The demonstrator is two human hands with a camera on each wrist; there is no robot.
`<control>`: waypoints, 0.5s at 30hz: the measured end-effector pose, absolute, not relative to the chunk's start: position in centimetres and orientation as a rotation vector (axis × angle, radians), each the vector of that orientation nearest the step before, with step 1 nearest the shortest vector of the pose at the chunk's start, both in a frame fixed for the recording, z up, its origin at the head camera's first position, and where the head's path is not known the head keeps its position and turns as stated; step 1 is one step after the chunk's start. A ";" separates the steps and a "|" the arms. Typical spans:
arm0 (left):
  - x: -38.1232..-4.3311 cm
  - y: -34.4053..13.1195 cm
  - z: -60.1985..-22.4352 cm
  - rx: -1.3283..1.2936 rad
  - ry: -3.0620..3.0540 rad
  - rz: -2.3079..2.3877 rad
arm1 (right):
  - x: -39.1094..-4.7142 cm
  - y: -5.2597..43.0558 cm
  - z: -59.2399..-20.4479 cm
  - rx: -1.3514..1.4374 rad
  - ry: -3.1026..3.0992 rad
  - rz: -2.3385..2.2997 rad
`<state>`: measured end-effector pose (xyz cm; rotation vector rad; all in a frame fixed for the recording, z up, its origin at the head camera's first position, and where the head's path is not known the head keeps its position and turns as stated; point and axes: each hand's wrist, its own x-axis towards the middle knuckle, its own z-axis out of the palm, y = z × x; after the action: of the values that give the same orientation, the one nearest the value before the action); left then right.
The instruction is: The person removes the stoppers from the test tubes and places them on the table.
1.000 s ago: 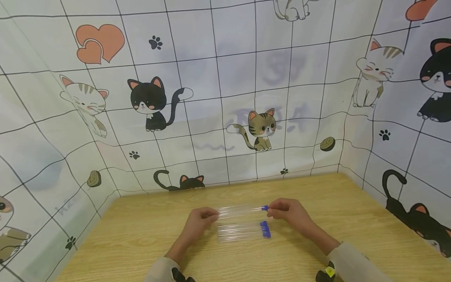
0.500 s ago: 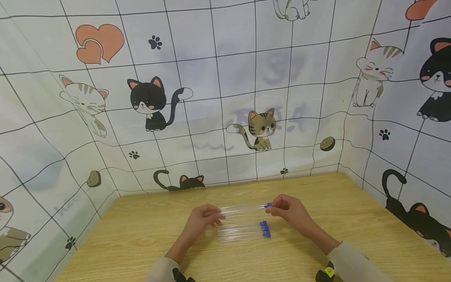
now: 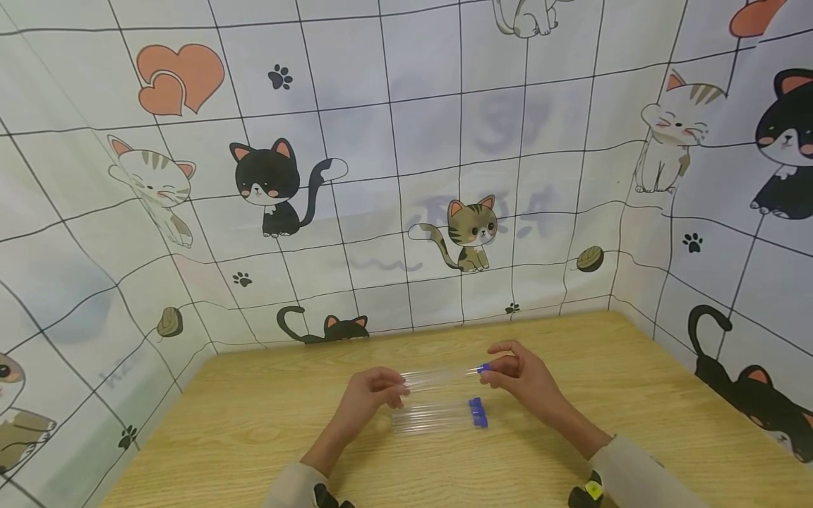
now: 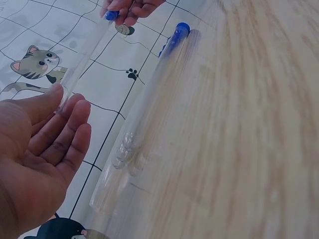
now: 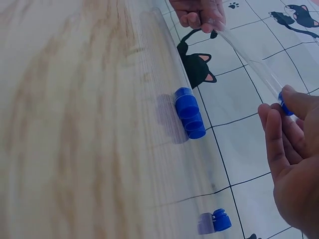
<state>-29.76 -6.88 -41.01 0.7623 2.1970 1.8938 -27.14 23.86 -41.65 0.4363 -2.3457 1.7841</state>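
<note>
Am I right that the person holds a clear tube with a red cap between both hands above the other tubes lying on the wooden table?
Not quite: the cap is blue, not red, as the head view shows. Otherwise yes: the left hand and right hand hold the clear tube above the tubes on the table.

Clear blue-capped tube [image 3: 444, 376] held level above two others [image 3: 438, 416].

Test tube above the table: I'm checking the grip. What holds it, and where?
The clear test tube is held at its ends: left hand on the closed tip, right hand at the blue cap.
</note>
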 end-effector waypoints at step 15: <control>-30.4 -6.8 -42.0 0.773 2.317 1.857 | -25.2 23.0 -39.3 0.515 -2.465 1.692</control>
<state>-30.40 -6.79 -42.02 0.7726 2.3169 1.8571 -25.17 23.04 -39.34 0.5147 -2.4654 1.6918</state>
